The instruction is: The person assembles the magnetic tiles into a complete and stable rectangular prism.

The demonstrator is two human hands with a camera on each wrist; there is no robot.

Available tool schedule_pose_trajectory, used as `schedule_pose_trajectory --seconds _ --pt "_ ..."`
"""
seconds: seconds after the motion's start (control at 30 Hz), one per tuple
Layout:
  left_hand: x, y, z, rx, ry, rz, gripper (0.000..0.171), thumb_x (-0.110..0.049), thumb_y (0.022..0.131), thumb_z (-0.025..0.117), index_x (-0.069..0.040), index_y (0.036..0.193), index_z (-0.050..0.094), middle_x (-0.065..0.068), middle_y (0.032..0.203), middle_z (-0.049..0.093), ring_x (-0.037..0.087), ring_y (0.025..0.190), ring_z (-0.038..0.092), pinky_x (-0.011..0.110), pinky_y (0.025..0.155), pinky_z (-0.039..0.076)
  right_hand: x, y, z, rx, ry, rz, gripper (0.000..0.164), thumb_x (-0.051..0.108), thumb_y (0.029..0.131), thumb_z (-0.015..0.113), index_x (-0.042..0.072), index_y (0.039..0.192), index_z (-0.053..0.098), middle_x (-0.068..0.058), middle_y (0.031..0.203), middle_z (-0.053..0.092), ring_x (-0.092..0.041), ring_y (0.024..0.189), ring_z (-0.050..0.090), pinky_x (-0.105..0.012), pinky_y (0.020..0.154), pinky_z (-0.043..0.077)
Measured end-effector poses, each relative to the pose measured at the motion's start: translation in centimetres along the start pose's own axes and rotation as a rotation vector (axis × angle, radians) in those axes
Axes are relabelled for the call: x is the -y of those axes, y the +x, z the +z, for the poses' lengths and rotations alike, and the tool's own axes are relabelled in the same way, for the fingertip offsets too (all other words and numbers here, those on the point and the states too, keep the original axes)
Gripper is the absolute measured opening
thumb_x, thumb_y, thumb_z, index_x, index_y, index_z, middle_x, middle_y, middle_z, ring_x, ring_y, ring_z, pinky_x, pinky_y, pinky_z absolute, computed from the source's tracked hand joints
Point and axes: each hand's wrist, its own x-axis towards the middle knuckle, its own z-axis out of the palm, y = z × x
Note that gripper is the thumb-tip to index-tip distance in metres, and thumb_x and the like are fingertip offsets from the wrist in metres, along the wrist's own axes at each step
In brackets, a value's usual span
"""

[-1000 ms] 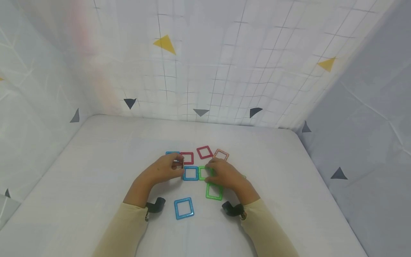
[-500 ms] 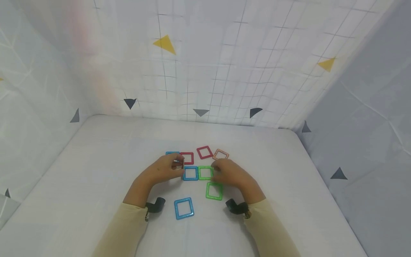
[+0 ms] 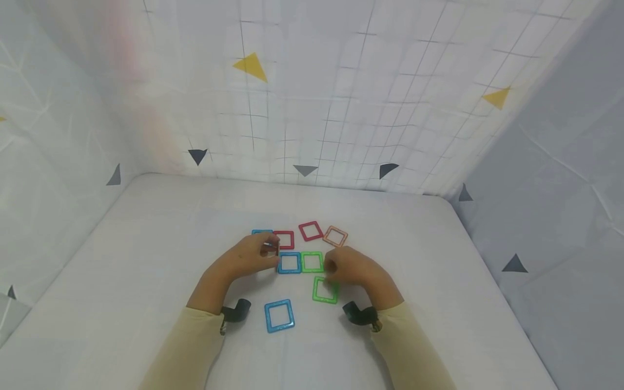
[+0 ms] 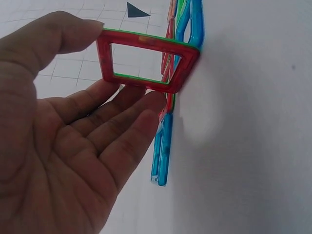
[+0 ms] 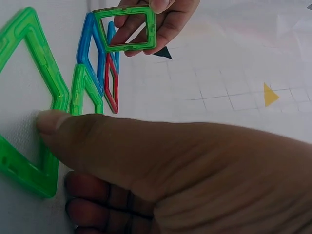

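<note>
My left hand (image 3: 248, 257) pinches an upright square magnetic tile pair by its edge. Its red face (image 4: 146, 40) shows in the left wrist view, its green face (image 5: 129, 47) in the right wrist view. Just right of it, a blue tile (image 3: 281, 263) and a green tile (image 3: 312, 271) lie flat side by side. My right hand (image 3: 358, 268) is over the upper right corner of a lower green tile (image 3: 325, 301). In the right wrist view its thumb (image 5: 73, 134) overlaps that tile's edge, while the fingers curl loosely below, apart from the thumb.
Behind the middle tiles lie a partly hidden blue tile (image 3: 262, 232), two red tiles (image 3: 293, 240) and an orange tile (image 3: 329, 231). Nearer the body is another blue tile (image 3: 280, 328). A patterned cloth (image 3: 312, 119) rises behind the white table (image 3: 400, 233).
My right hand has drawn back to the right from the green tile beside the blue one, then lowered toward the nearer green tile. The left hand has stayed still with its tiles.
</note>
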Motion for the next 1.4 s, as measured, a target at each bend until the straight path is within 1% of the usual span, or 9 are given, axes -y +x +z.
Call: schedule_pose_trajectory --seconds 0.23,0.4,0.63,0.83,1.07,1.27,1.4 --pt "0.1 0.1 0.0 0.000 0.001 0.001 0.054 -0.031 0.085 0.077 -0.017 0.134 0.056 0.000 0.132 0.062 0.024 0.127 0.057 0.047 0.099 0.052 0.0 -0.1 0.0 0.011 -0.008 0.013 0.013 0.022 0.083 0.081 0.022 0.087 0.069 0.005 0.080 0.064 -0.018 0.076 0.059 -0.032 0.071 0.051" --pt "0.0 0.0 0.0 -0.006 0.002 -0.005 0.054 -0.031 0.085 0.076 -0.017 0.133 0.056 0.001 0.131 0.062 0.024 0.127 0.057 0.047 0.098 0.053 0.1 -0.1 -0.1 0.010 -0.014 -0.016 0.006 0.017 0.085 0.077 0.020 0.086 0.072 0.005 0.078 0.065 -0.018 0.073 0.060 -0.031 0.069 0.052" --pt "0.0 -0.1 0.0 -0.004 0.008 -0.012 0.054 -0.030 0.086 0.076 -0.016 0.134 0.056 0.002 0.132 0.062 0.024 0.126 0.057 0.047 0.098 0.053 0.1 0.0 -0.2 0.020 -0.034 -0.036 0.005 0.015 0.086 0.076 0.018 0.086 0.072 0.004 0.077 0.064 -0.017 0.071 0.059 -0.030 0.067 0.050" --pt "0.0 0.0 0.0 -0.003 0.018 -0.008 0.054 -0.030 0.086 0.076 -0.017 0.134 0.057 0.001 0.131 0.062 0.024 0.126 0.057 0.047 0.098 0.053 0.1 0.0 -0.2 0.013 -0.046 -0.047 0.008 0.018 0.086 0.077 0.021 0.086 0.069 0.004 0.077 0.064 -0.017 0.072 0.059 -0.031 0.068 0.050" --pt "0.2 0.1 0.1 -0.003 0.015 -0.009 0.053 -0.031 0.085 0.076 -0.017 0.133 0.057 0.001 0.131 0.062 0.024 0.126 0.057 0.047 0.097 0.054 0.5 -0.3 -0.3 -0.027 -0.032 -0.085 0.009 0.023 0.088 0.075 0.022 0.096 0.071 0.006 0.082 0.064 -0.016 0.076 0.059 -0.030 0.071 0.051" --pt "0.2 0.2 0.1 -0.004 0.012 -0.009 0.053 -0.030 0.085 0.076 -0.017 0.133 0.057 0.001 0.131 0.062 0.024 0.126 0.057 0.046 0.097 0.053 0.9 -0.3 -0.2 -0.059 -0.035 -0.126 0.017 0.024 0.089 0.076 0.020 0.106 0.076 0.009 0.089 0.068 -0.014 0.078 0.060 -0.028 0.076 0.054" --pt "0.2 0.1 0.0 -0.005 0.018 -0.014 0.053 -0.031 0.085 0.076 -0.017 0.133 0.057 0.000 0.131 0.062 0.024 0.126 0.057 0.047 0.096 0.054 1.3 -0.4 -0.4 -0.071 -0.038 -0.152 0.017 0.023 0.090 0.075 0.019 0.107 0.076 0.010 0.087 0.067 -0.013 0.076 0.060 -0.026 0.074 0.053"
